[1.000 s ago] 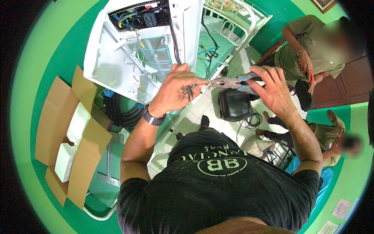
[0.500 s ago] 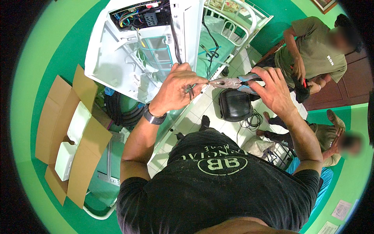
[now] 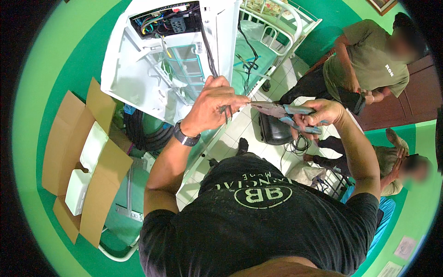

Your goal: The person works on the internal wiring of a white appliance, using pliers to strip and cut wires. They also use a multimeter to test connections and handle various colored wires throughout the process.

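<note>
My left hand [image 3: 214,104], with a dark watch on the wrist, is closed on the end of a black cable [image 3: 208,51] that runs down from a white air conditioner unit [image 3: 221,32]. Thin wire ends stick out at its fingertips. In my right hand [image 3: 325,113] is a pair of pliers [image 3: 272,109] with blue-grey handles spread apart. The jaws point left, with their tip at or very close to the fingertips of my left hand. Whether the tip grips a wire is too small to tell. Coloured wires [image 3: 150,25] show in the unit's uncovered compartment.
An opened cardboard box [image 3: 108,171] with white foam stands at the left, near coiled black hose [image 3: 138,131]. A white metal bed frame [image 3: 300,27] is behind. A black bag [image 3: 272,131] lies on the tiles. Two people [image 3: 369,60] are at the right.
My right hand has moved lower and turned, tilting the pliers so the handles slope down to the right and spread wider. My left hand has hardly moved.
</note>
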Demonstrator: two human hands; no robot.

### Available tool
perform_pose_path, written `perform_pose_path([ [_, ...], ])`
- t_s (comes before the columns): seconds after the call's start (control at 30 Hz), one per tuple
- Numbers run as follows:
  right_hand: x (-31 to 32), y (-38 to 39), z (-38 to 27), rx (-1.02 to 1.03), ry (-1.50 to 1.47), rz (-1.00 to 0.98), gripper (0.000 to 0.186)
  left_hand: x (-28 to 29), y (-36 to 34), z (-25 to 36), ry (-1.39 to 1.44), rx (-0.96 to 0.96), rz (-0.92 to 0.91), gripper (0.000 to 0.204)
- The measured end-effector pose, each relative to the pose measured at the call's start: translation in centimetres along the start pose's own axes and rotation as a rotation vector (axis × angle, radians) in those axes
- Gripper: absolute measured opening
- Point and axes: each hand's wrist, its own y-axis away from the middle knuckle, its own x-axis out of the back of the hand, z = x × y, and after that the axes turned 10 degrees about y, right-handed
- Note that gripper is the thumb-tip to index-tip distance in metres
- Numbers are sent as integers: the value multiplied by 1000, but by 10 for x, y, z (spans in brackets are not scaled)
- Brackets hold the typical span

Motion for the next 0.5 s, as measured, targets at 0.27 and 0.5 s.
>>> perform_pose_path([
  [0.27,-41,5,-19,150,1238,631,34,3,4,1,-21,96,20,32],
  [0.5,-59,-4,-29,214,1823,1039,37,3,-2,6,-17,91,7,20],
])
